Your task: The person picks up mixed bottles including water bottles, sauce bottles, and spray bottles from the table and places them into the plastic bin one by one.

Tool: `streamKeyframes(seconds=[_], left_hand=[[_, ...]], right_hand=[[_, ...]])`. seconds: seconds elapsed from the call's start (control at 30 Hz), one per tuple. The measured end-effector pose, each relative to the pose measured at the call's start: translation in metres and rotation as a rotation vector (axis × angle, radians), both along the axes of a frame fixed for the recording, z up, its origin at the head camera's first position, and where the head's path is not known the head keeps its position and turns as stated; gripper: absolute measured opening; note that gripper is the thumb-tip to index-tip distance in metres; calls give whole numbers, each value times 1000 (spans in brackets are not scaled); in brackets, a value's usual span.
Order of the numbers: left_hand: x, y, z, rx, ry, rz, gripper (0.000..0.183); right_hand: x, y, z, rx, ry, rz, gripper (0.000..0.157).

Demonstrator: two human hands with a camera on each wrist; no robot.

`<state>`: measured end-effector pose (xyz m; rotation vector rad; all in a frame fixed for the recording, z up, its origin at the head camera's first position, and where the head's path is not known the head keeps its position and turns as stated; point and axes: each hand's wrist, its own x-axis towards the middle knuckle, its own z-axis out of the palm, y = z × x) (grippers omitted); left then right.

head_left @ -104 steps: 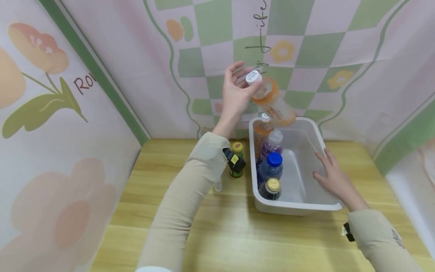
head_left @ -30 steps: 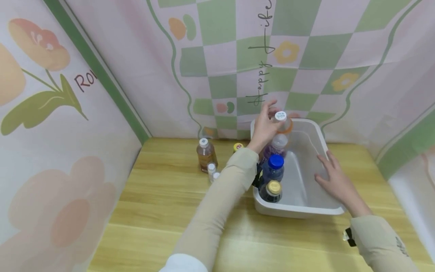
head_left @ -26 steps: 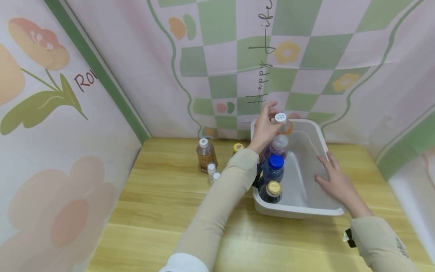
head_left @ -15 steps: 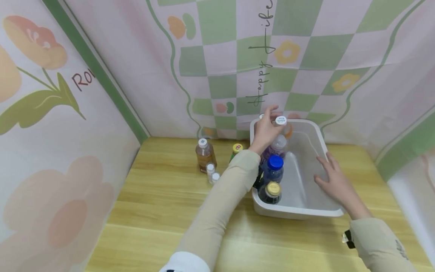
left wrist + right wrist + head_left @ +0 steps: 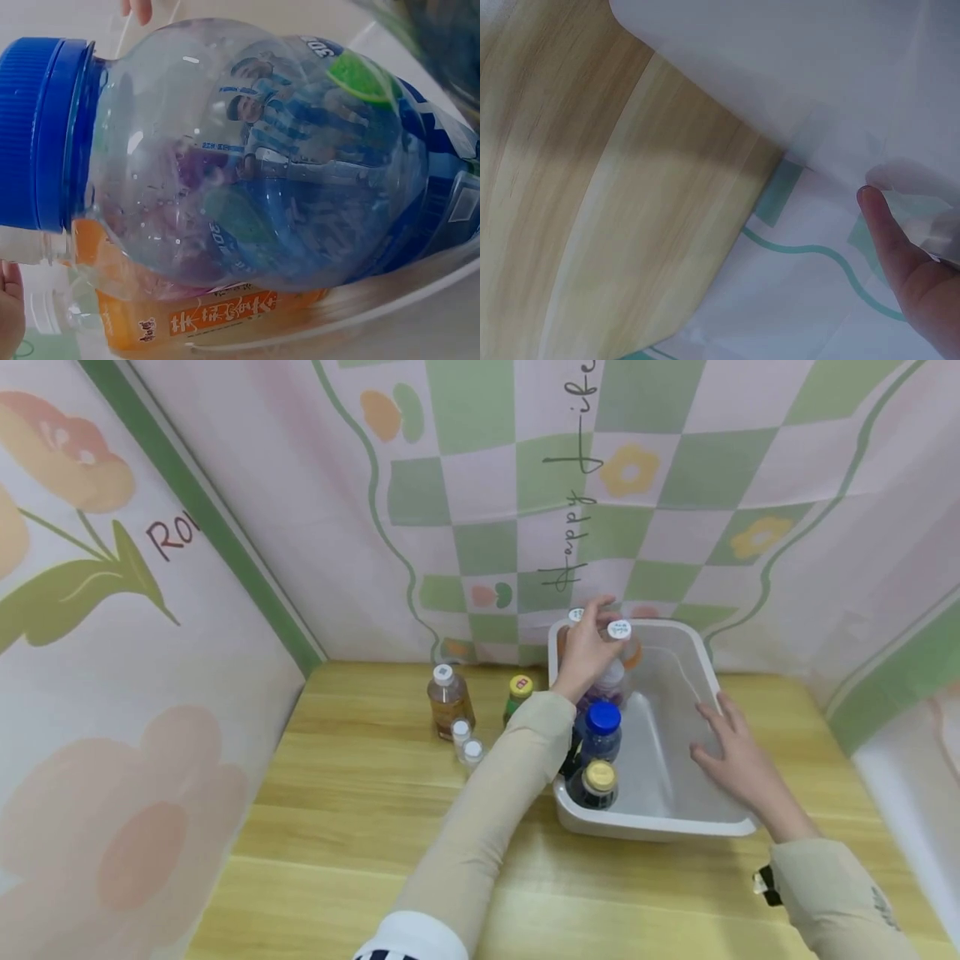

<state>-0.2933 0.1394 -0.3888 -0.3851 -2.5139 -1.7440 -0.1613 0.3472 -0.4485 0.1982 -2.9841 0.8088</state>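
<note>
Clock = head view, from tub centre, 12 toward the patterned cloth. Left hand (image 5: 588, 652) at 11, thumb and fingers pinching the smooth white screw cap of an orange-banded clear plastic bottle (image 5: 633, 653); bottle sits inside the tub, can't tell if its base touches the floor of it. Right hand (image 5: 731, 756) at 3 to 4, fingers spread wide over the tub's side wall, gripping no bottle. Tub (image 5: 663, 760): off-white plastic, rectangular, rounded corners, rolled rim. In it along the left wall: second white-capped bottle (image 5: 576, 615) at 11, mostly behind the left hand; purple bottle (image 5: 607, 689) with translucent cap at 10; blue bottle (image 5: 602, 742) at 9, ridged cap, bulbous glossy shoulder, printed figures and lime slice in left wrist view; dark bottle (image 5: 594, 795) with gold cap between 7 and 8. Outside at 9: amber bottle (image 5: 450, 706), white cap; two small clear vials (image 5: 463, 743) at its 5; green yellow-capped jar (image 5: 517, 697) at its 3, partly behind the sleeve (image 5: 480, 810). Desk (image 5: 337, 793): pale wood, streaky grain. Cloth (image 5: 487, 552) at 12: green-white checks, lightly creased.
</note>
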Motion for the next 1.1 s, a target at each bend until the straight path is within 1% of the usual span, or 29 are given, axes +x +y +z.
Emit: streamKeyframes(seconds=[0.2,0.43,0.6,0.77,1.1], left_hand=[[0,2,-2,29,-26,21,59],[-1,4,-5,-13,-42,51,58],[-1,7,-6,-2,-84,74,52],[-1,9,-3,-2,-127,105,46],[0,10,-1,-14,-122,104,32]], right_hand=[[1,-1,0,-6,5,-1,67],[1,-2,-1,-16,6,-4,67],[2,-1,-1,-20,15,-3,67],[3,-1,1,-13,25,-6,66],[4,-2,1,-19,27,0,66]])
